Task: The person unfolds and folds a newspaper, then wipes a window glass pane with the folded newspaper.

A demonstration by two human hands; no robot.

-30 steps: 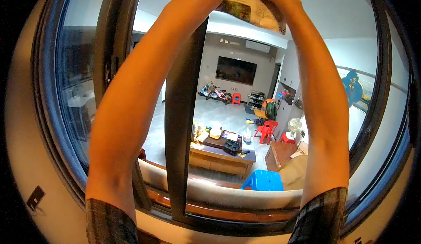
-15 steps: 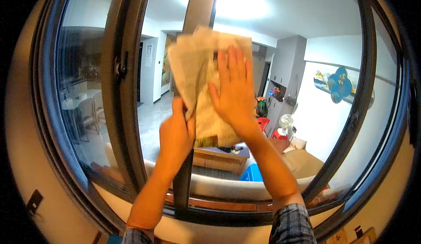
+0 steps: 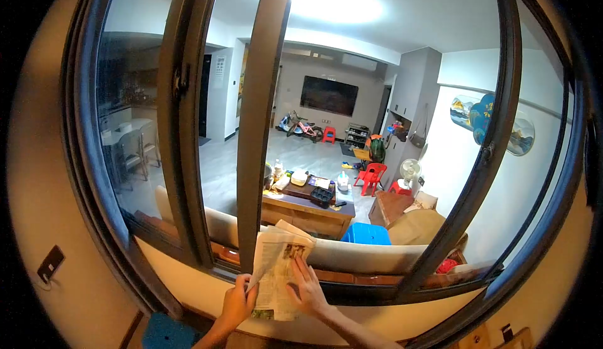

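Observation:
A folded sheet of newspaper (image 3: 269, 270) is low in the head view, in front of the window's lower edge. My left hand (image 3: 237, 300) grips its left side, fingers closed round the edge. My right hand (image 3: 308, 289) lies on the paper's right part with fingers stretched out, over a small printed picture. Behind the paper stands a dark window frame (image 3: 259, 110) with an upright bar. Whether the paper touches the frame or wall, I cannot tell.
Through the window are a sofa back (image 3: 370, 253), a blue stool (image 3: 365, 235), a cluttered low table (image 3: 301, 209), a red chair (image 3: 370, 177) and a white fan (image 3: 410, 170). On my side, another blue stool (image 3: 166, 331) stands at lower left, below a wall socket (image 3: 50, 264).
Both hands and the newspaper have come down from the middle of the window to its lower edge. The left hand still grips the paper and the right hand still lies flat on it.

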